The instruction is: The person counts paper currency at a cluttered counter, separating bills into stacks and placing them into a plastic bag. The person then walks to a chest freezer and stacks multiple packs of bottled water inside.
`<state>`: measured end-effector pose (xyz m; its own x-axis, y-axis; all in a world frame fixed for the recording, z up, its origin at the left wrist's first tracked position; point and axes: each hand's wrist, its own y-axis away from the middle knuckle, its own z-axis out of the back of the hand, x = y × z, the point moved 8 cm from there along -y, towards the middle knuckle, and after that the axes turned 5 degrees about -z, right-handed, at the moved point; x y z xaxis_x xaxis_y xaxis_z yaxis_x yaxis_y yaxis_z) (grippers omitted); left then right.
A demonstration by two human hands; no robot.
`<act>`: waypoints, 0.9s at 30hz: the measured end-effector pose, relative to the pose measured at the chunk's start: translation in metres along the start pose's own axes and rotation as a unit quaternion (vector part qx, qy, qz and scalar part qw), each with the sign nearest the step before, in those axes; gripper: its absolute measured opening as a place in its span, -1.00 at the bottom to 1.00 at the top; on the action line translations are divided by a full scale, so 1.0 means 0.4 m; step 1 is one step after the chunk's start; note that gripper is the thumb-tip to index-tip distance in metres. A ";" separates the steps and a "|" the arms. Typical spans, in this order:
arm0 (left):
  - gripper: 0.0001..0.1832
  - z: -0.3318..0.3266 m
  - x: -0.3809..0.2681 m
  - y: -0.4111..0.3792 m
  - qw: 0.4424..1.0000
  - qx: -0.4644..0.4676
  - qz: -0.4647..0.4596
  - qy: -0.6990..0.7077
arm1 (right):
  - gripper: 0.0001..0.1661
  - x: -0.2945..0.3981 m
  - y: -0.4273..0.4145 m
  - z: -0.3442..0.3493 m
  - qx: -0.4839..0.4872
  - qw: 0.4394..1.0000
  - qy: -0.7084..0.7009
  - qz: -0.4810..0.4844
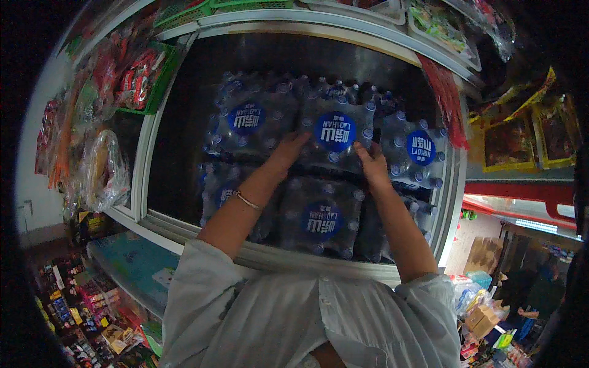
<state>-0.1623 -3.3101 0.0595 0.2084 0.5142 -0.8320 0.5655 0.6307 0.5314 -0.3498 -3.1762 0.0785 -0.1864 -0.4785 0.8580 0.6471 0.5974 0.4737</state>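
A shrink-wrapped pack of clear bottles (337,131) with a round blue label lies in front of me, on the upper layer of a stack. My left hand (292,146) grips its left side, fingers partly hidden in the gap beside the neighbouring pack (251,120). On the opposite side, my right hand (373,162) holds the pack with the thumb on top near the label and the other fingers down along its edge. Another similar pack (416,149) sits just right of my right hand. Below my wrists lies a lower pack (322,216), nearer to me.
A pale metal frame (317,267) edges the dark opening around the packs. Green baskets (161,83) and plastic bags (106,170) hang at the left; red strips (444,101) hang at the right. Shelved goods and cardboard boxes (481,319) stand lower right, near a person (543,294).
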 end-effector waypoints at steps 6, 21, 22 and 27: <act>-0.39 -0.014 -0.105 0.085 0.995 -0.030 -0.062 -0.068 | -0.04 0.012 -0.011 0.010 0.002 0.999 0.021 0.047; -0.15 -0.069 -0.023 -0.033 0.976 0.064 0.049 0.202 | -0.02 0.062 -0.012 -0.013 0.162 0.982 0.051 -0.081; -0.13 -0.066 -0.022 -0.044 0.973 0.080 0.038 0.215 | 0.00 0.069 -0.007 -0.011 0.151 0.985 0.030 -0.083; -0.12 -0.005 0.073 -0.122 0.976 0.029 0.124 0.176 | 0.07 0.085 0.000 -0.010 0.127 0.988 -0.048 -0.070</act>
<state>-0.1854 -3.3247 0.0098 0.0631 0.8218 -0.5663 0.5793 0.4319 0.6913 -0.3533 -3.1950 0.1067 -0.3380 -0.5117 0.7899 0.4065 0.6776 0.6129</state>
